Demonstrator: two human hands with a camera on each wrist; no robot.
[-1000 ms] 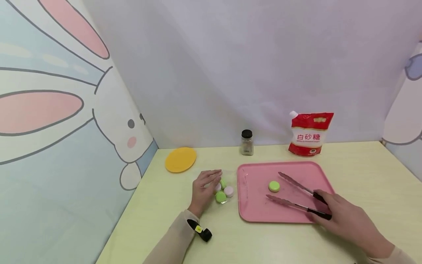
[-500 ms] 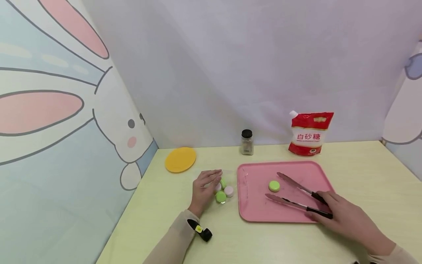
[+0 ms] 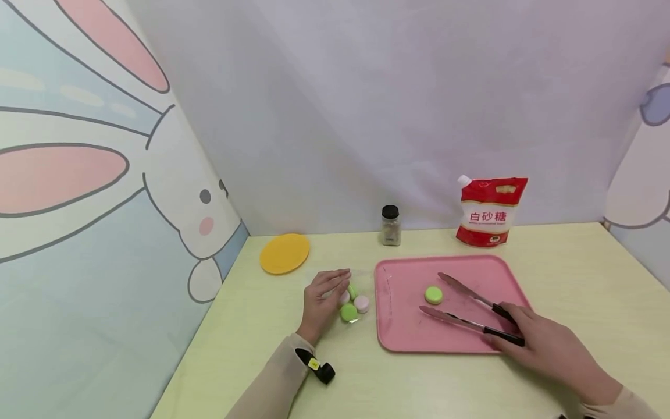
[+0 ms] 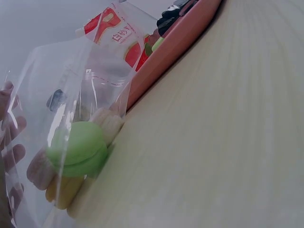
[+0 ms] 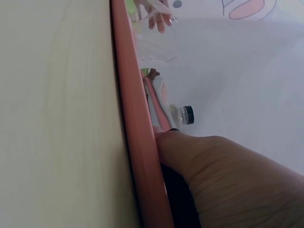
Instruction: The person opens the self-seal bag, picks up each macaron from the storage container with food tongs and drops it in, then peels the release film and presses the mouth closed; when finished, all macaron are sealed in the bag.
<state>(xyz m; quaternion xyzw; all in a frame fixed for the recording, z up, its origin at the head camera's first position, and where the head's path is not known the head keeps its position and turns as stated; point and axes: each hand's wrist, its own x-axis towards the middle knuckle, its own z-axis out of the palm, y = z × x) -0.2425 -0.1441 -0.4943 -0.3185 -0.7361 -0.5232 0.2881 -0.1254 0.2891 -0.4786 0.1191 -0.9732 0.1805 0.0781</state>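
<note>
R hand [image 3: 546, 349] gripping tongs [image 3: 494, 332] by black handles; spread tips either side of green macaron [image 3: 433, 295] on pink tray [image 3: 389, 343]. L hand [image 3: 320, 302] at clear bag [image 4: 52, 71] w/ more macarons [image 3: 349, 312] on tabletop [image 3: 419, 384], by tray; can't tell if pinching.

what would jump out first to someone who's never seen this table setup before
Probably the big rabbit drawing on the left wall, then the pink tray on the table, where the right hand holds spread tongs with a green macaron between their tips. The red-and-white pouch behind the tray also stands out, as does the clear bag of macarons at the left hand, left of the tray.
</note>
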